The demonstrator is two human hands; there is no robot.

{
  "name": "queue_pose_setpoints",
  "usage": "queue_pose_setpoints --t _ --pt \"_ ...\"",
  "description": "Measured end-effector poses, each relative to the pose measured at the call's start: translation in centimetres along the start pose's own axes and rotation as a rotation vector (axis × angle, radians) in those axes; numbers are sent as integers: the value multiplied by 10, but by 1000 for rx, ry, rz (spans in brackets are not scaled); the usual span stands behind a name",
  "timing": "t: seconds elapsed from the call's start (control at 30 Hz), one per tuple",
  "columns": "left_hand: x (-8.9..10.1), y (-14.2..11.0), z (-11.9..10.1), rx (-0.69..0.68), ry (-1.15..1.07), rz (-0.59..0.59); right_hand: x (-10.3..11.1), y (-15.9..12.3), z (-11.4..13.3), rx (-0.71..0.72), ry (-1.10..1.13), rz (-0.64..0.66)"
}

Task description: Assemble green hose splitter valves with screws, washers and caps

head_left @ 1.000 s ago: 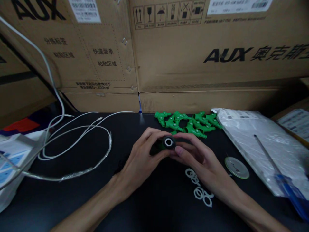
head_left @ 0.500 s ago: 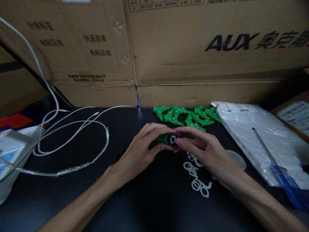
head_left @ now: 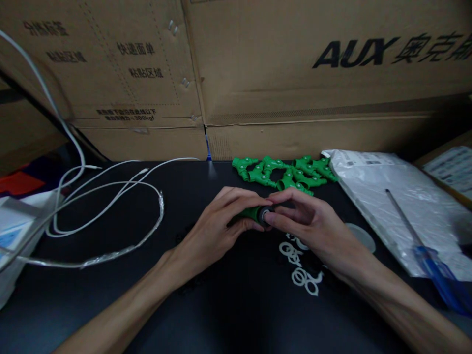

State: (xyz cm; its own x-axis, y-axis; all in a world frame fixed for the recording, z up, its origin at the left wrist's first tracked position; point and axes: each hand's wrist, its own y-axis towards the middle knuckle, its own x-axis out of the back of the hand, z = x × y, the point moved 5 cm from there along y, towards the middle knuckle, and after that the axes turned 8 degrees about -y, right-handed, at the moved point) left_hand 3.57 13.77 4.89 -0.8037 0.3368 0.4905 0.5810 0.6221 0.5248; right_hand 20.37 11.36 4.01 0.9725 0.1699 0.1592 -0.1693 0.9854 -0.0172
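My left hand [head_left: 212, 223] is closed around a green plastic pipe fitting [head_left: 250, 213], most of it hidden in the palm. At the fitting's right end sits a black collar [head_left: 261, 213] with a pale ring inside. My right hand [head_left: 313, 219] pinches this collar, its thumb tip against the ring face and its index finger over the top, near the left fingertips. Several flat white ring gaskets [head_left: 298, 276] lie on the table below the right hand. Behind both hands, several green Y-shaped fittings [head_left: 291, 178] are grouped.
Cardboard boxes [head_left: 258, 88] stand along the back edge of the black table [head_left: 206, 305]. White cables [head_left: 106, 196] loop on the left beside a white box [head_left: 22, 221]. On the right, a blue-handled screwdriver [head_left: 437, 275] rests on a white plastic package [head_left: 372, 182], near a round disc [head_left: 363, 237].
The fitting's end has turned from facing me toward the right. My right thumb has moved onto the ring face. The whole view has shifted slightly downward.
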Motion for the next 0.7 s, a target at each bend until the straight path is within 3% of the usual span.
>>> queue_pose_setpoints --t 0.7 --pt "-2 -2 -3 -44 19 -33 -3 0 -2 1 97 10"
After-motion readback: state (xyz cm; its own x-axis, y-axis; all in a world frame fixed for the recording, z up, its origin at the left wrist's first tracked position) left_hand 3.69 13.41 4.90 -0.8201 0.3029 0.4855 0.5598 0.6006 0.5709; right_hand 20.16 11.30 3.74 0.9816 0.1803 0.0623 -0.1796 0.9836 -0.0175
